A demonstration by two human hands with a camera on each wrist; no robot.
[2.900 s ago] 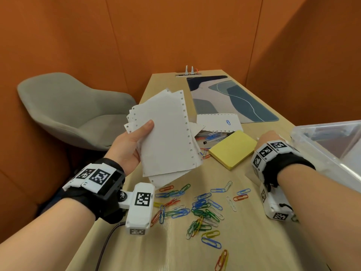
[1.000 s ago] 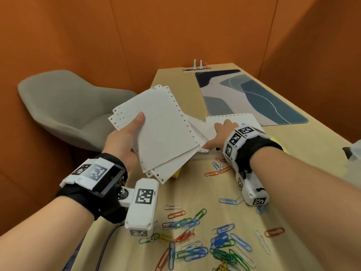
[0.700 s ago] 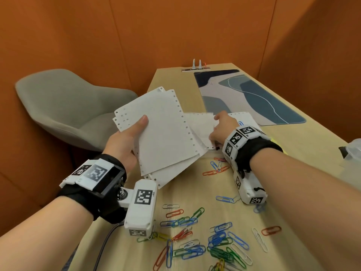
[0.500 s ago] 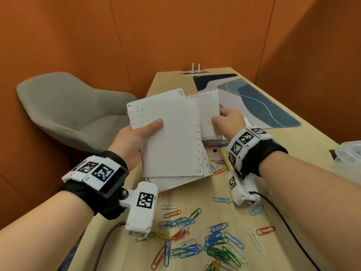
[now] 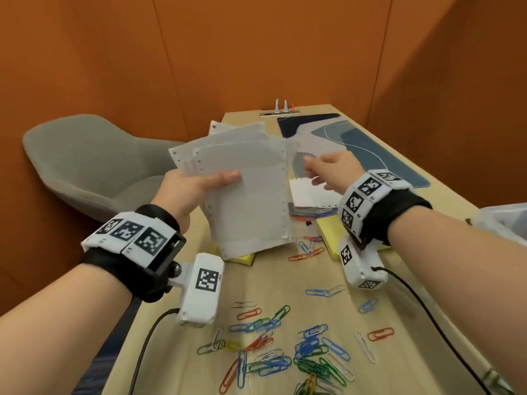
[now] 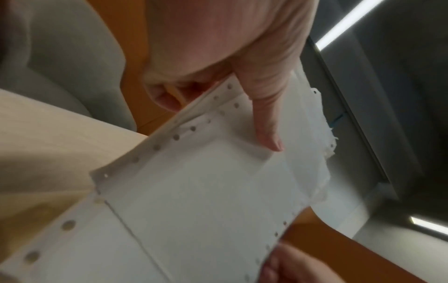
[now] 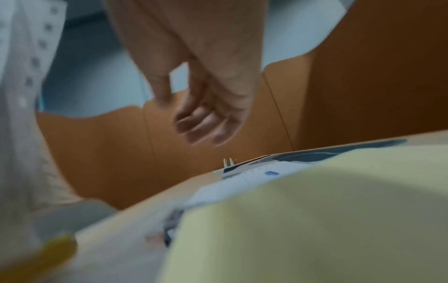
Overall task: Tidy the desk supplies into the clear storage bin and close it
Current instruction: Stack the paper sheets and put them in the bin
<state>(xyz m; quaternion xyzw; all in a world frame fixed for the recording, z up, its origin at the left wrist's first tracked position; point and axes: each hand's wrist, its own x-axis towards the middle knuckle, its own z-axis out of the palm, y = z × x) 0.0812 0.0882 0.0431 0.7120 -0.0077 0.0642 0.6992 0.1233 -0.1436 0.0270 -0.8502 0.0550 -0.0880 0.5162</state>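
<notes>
Several white perforated paper sheets [image 5: 245, 192] I am pinching in my left hand [image 5: 185, 189] for stacking; my right hand [image 5: 332, 169] is hovering loosely curled, empty.

- Both forearms were left bare; no sleeves were worn.
- A black wrist strap [image 5: 134, 269] was worn on the left arm, topped by a white band printed with three black square markers.
- A white camera block [image 5: 201, 290] bearing one marker was mounted at 4 o'clock of that strap on a metal joint, and a black cable was trailed from its lower end.
- A matching black strap [image 5: 399, 215] with a white marker band was worn on the right arm.
- A second white block [image 5: 360, 266], marked and cabled in black, was hung at 7 o'clock of it.
</notes>
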